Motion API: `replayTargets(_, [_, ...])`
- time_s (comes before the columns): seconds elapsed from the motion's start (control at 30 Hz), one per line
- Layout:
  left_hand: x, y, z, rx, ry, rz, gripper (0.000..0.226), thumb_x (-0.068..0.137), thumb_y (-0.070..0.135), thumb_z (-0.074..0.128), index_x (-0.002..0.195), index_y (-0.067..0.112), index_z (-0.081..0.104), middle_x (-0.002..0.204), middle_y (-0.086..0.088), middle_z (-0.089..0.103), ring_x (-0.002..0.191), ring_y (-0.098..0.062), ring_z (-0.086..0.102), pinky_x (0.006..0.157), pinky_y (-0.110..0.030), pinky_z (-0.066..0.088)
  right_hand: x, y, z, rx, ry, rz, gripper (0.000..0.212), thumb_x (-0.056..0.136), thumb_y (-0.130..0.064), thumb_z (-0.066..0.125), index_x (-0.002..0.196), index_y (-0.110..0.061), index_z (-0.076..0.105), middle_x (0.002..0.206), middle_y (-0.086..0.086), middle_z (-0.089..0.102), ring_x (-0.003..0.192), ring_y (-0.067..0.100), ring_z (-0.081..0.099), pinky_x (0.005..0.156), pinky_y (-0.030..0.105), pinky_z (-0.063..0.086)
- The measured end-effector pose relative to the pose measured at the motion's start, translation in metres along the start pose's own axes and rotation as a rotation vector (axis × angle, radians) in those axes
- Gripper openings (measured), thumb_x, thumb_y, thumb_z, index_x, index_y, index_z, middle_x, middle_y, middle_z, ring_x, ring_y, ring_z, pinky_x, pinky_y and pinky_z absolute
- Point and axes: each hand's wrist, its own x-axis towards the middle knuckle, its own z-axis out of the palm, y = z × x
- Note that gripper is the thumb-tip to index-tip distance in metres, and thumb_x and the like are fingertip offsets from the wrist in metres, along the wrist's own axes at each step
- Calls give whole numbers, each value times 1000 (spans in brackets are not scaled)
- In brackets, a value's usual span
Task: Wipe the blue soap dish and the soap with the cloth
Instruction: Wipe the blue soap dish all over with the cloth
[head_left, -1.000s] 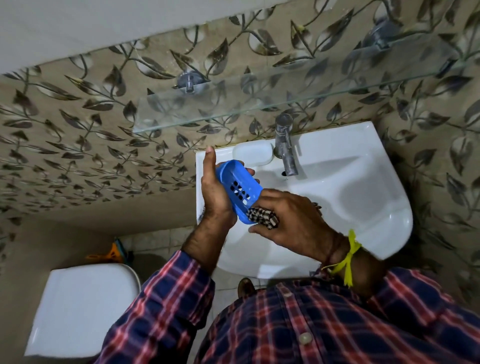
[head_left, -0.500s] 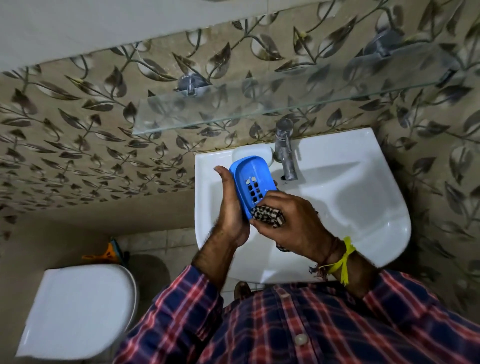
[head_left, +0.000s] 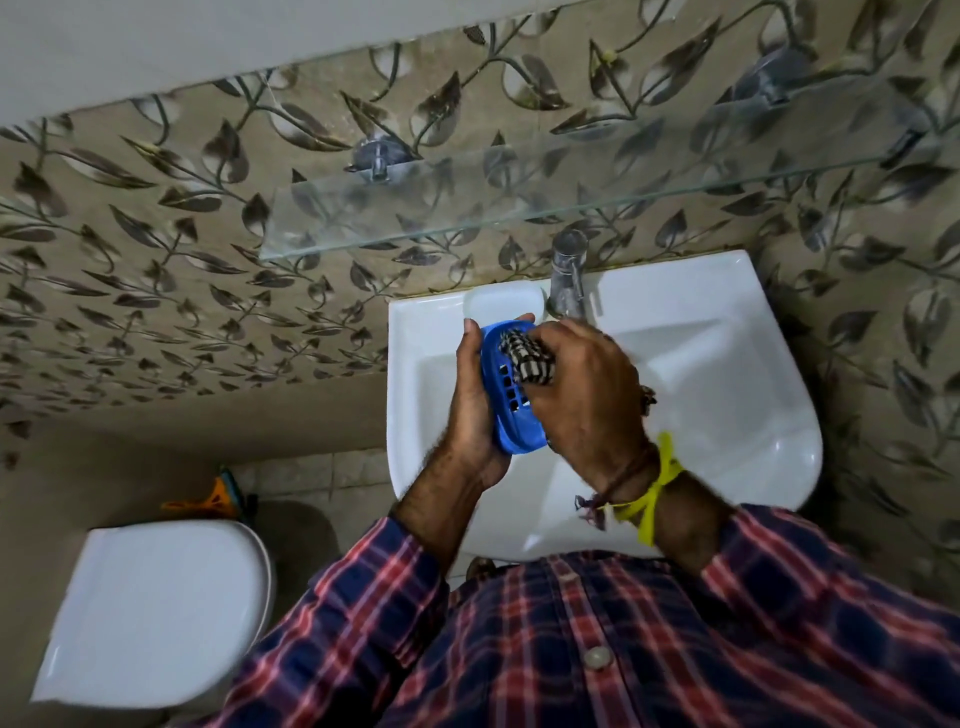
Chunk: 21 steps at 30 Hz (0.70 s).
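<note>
Blue soap dish (head_left: 511, 415) gripped in L hand (head_left: 470, 410), R hand (head_left: 587, 395) pinching checked cloth (head_left: 530, 358) inside it, over white sink (head_left: 727, 395)

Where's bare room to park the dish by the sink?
Free: sink rim right of the tap, the glass shelf, and the closed toilet lid. Crowded: basin's left, where left hand, blue soap dish, cloth and right hand bunch.
</note>
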Motion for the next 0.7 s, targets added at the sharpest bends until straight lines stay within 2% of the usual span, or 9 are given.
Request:
replayTargets(0.13, [-2,-9,1,41,19,12,75,97,73,27,138,21,62,130,-7,71,119,-22,68,93,-34,59,-13,0,11,-64,30,13,44,66,2,72,109,-5,69,108,10,66,98,35,64,77,42,58])
replayTargets(0.3, [-5,-12,-2,11,45,25,77,96,75,25,140,22,60,129,-7,71,123,-26,66,97,-39,56,-18,2,11,176,-143,-26,53,73,2,70,125,-10,65,122,3,57,116,22,59,92,42,55])
replayTargets(0.37, [-6,-7,-8,-18,28,43,78,94,78,24,139,26,60,126,-7,72,119,-30,67,100,-45,54,-22,4,8,104,-218,-126,59,72,0,64,128,-15,64,122,2,57,107,27,63,83,44,57])
replayTargets(0.4, [-6,-5,-11,-29,17,49,78,93,80,23,138,28,61,122,-7,73,114,-28,70,97,-46,57,-23,7,6,24,-211,-178,58,72,-2,62,128,-18,64,118,3,59,99,30,64,76,43,57])
replayTargets(0.5, [-8,-6,-12,-24,11,42,79,93,80,24,135,26,64,117,-6,76,101,-23,75,76,-38,62,-11,10,6,53,-53,-107,47,75,-3,63,120,-18,70,99,4,65,85,27,65,67,41,57])
replayTargets(0.53, [-9,-8,-12,-19,23,39,79,93,79,25,134,24,65,117,-6,76,102,-22,75,75,-36,62,-6,6,9,155,-21,-44,44,75,-1,64,117,-15,71,96,4,66,86,24,66,71,41,58])
replayTargets(0.6, [-9,-9,-13,-45,32,36,79,94,77,26,133,20,66,120,-8,75,107,-23,73,80,-35,61,-4,-4,14,368,-70,-19,43,73,1,65,115,-8,72,100,4,67,95,20,66,84,41,57])
replayTargets(0.67, [-9,-4,-16,-76,20,38,79,95,76,25,135,20,64,123,-7,73,111,-24,72,84,-36,61,-11,-7,14,413,-188,-83,49,70,0,62,118,-7,71,107,1,65,105,16,63,95,36,54])
replayTargets(0.7, [-10,-3,-18,-77,14,36,79,95,77,25,135,21,64,123,-7,73,111,-24,71,84,-36,61,-15,-5,11,374,-227,-118,52,69,-1,61,119,-9,71,108,-2,63,106,13,62,95,34,53])
